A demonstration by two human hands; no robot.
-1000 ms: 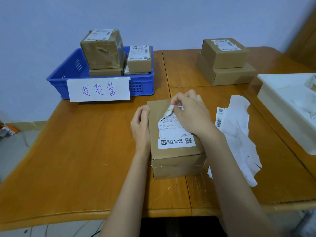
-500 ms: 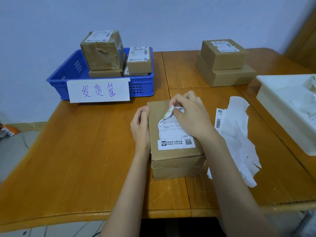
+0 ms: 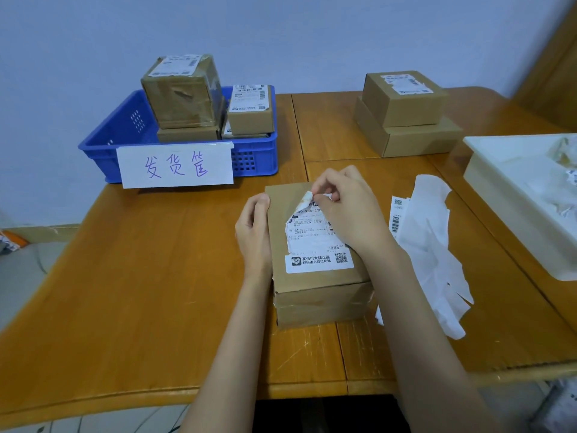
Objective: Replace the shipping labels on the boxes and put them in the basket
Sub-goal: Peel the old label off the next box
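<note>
Fingers (image 3: 324,190) of the right hand (image 3: 349,210) pinched the peeled far-left corner of the shipping label (image 3: 315,245), curling it up off the cardboard box (image 3: 318,292). The left hand (image 3: 254,232) gripped the box's left side, fingers curled round its edge. The box sat near the middle of the wooden surface (image 3: 125,292). Just to its right lay white backing sheets (image 3: 431,245) with barcode labels (image 3: 396,214) tucked under them. Far left stood the blue basket (image 3: 125,132) with labelled boxes in it and a handwritten sign (image 3: 175,165). Far right, two stacked boxes (image 3: 406,117); at the right edge, a white tray (image 3: 515,195).
</note>
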